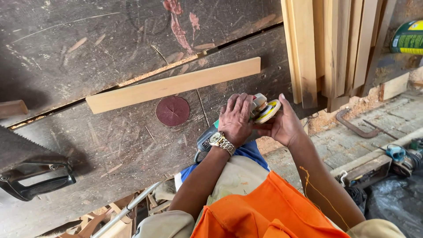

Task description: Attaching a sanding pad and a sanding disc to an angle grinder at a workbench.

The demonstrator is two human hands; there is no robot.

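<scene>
The left hand (pixel 235 119) is clamping the grinder (pixel 220 132) over the person's lap at the bench edge while the right hand (pixel 284 125) is pinching its yellow disc (pixel 268 111), risking cut fingers if the grinder is switching on.

Single head-worn view, aimed steeply downward

The scene is viewed from above the person's lap at close range; the dark wooden counter (pixel 110 145) is seen ahead; the floor (pixel 352 145) is caught at the right; no second view is given.

bench (pixel 110 145): rough dark wood | slat (pixel 172 85): smooth pale wood | disc (pixel 172 111): prob. abrasive paper
</scene>
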